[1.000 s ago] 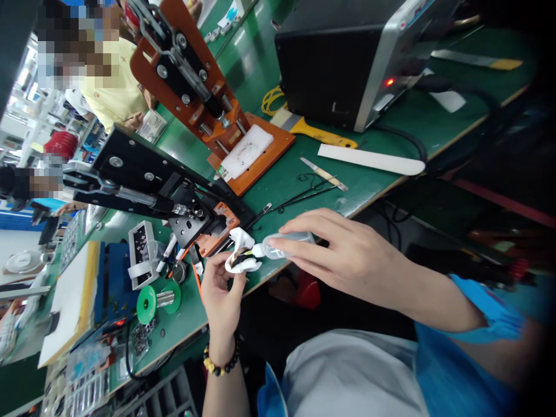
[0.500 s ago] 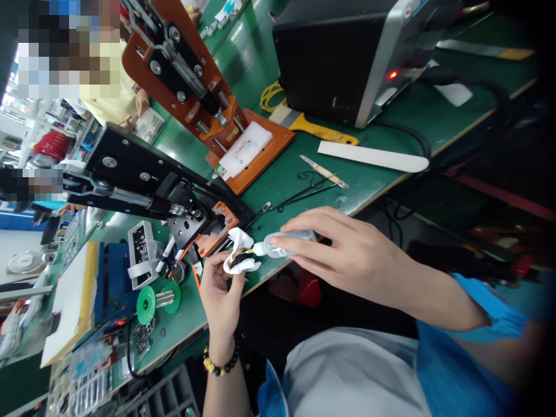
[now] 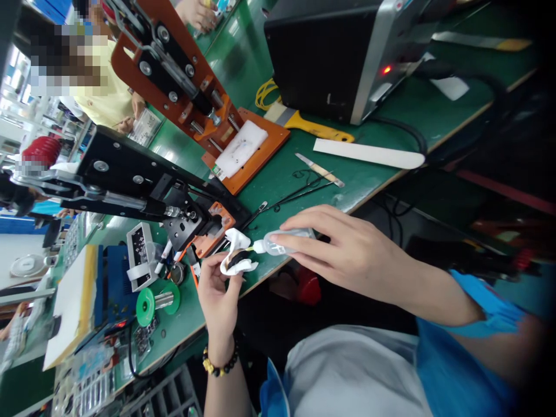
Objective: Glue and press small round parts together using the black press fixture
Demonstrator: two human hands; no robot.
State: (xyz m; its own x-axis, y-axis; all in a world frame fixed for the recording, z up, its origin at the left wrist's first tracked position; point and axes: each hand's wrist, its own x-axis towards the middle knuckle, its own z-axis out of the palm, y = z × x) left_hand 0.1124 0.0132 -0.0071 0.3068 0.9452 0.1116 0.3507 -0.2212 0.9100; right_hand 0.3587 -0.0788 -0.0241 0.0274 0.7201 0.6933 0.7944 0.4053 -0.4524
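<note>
Squeeze bottle [image 3: 286, 242]: light, soft-walled plastic; take by body, not nozzle. Sits just above near edge of green bench [image 3: 278, 179], nozzle at white cloth [image 3: 233, 238] around small dark part [image 3: 237, 259]. Cloth soft; hold part through it. Right hand [image 3: 351, 255] reaches from right, fingers curled, grasping bottle. Left hand [image 3: 215, 295] upturned, fingers bent, grasping cloth.

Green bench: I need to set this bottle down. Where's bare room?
Green mat shows between the orange plate and the knife, and below the white strip. It's crowded around the left hand, by the green spool.
</note>
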